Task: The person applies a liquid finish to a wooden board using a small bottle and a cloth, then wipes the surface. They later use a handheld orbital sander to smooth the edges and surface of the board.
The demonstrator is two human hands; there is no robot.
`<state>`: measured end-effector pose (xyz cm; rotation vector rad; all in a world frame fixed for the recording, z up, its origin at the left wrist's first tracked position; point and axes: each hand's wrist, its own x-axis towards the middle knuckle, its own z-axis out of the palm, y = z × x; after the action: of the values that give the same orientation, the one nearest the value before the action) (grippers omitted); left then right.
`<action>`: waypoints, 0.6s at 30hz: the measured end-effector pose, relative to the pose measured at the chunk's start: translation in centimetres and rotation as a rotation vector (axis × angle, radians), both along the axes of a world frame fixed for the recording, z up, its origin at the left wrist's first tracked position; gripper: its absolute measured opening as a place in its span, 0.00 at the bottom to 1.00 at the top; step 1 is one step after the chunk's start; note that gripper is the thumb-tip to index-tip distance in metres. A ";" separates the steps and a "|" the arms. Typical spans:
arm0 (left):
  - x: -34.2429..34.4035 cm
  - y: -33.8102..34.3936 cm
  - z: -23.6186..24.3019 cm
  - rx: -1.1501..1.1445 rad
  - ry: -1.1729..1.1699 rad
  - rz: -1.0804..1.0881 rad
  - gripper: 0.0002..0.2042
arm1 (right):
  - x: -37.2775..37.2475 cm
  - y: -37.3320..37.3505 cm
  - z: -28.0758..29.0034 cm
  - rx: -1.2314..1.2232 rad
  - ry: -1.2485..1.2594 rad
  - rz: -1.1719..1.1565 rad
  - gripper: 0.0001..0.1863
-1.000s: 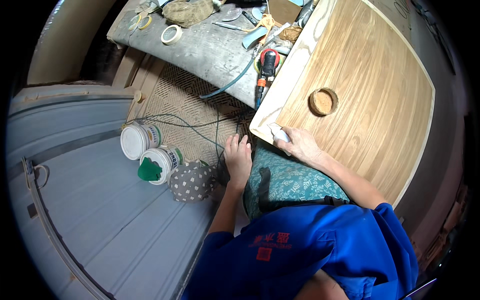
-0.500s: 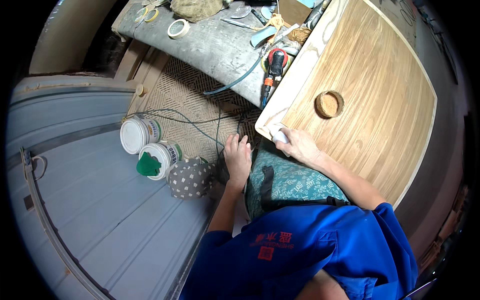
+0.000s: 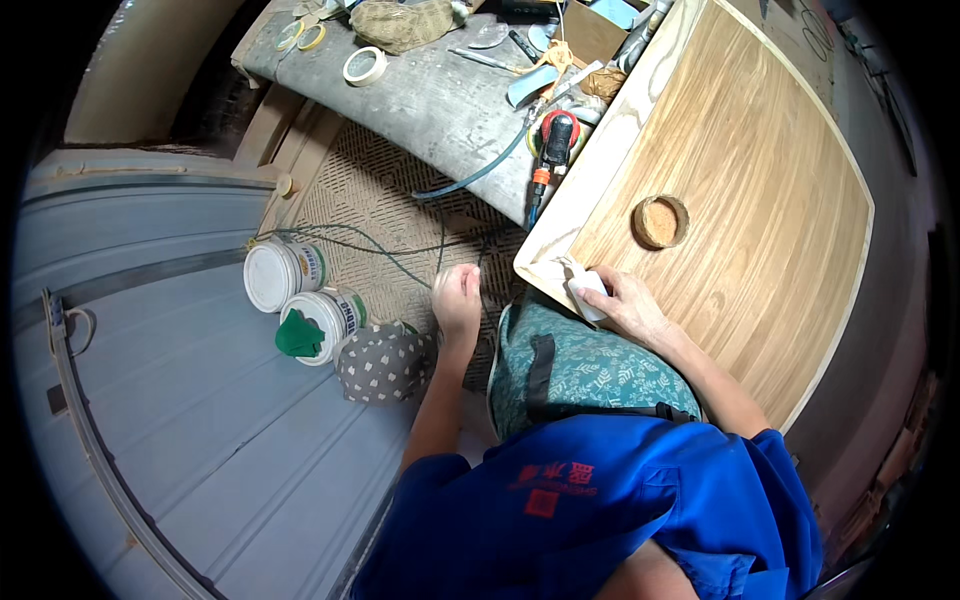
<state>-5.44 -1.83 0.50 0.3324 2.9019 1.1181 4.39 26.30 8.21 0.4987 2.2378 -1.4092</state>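
My right hand (image 3: 628, 306) grips a small white bottle-like object (image 3: 585, 297) with a narrow tip, at the near-left corner of a pale wooden border (image 3: 570, 225) around a wood-grained panel (image 3: 760, 230). My left hand (image 3: 457, 305) hangs left of that corner, fingers curled closed; whether anything is inside them is hidden. A round cup (image 3: 661, 221) holding light-brown material sits on the panel. My lap is covered by teal patterned cloth (image 3: 600, 365), just below the panel.
Left of the panel, a grey bench (image 3: 420, 110) carries tape rolls, a sander (image 3: 556, 140) with blue hose and clutter. Beneath lie cables, two white buckets (image 3: 270, 277) with green cloth (image 3: 300, 335) on one, and dotted grey fabric (image 3: 385, 365). Grey metal panelling (image 3: 220, 420) lines the left.
My left hand has curled its spread fingers closed and shifted slightly left. My right hand has moved right and down with the white object, whose body now shows more. The view has shifted slightly.
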 end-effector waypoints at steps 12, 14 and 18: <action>-4.6 6.2 -0.4 0.567 -0.788 -0.157 0.15 | -1.1 -1.5 0.5 0.078 -0.034 0.061 0.27; -5.2 6.1 -1.1 0.540 -0.842 -0.190 0.19 | -1.2 -1.8 0.4 0.085 -0.033 0.052 0.27; -4.9 4.4 -0.8 0.637 -0.984 -0.230 0.22 | -1.1 -2.1 0.8 0.067 -0.095 0.016 0.29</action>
<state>-10.38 2.55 -0.33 0.0620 1.6012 1.5440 3.32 24.16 8.99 0.5568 2.2144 -1.2786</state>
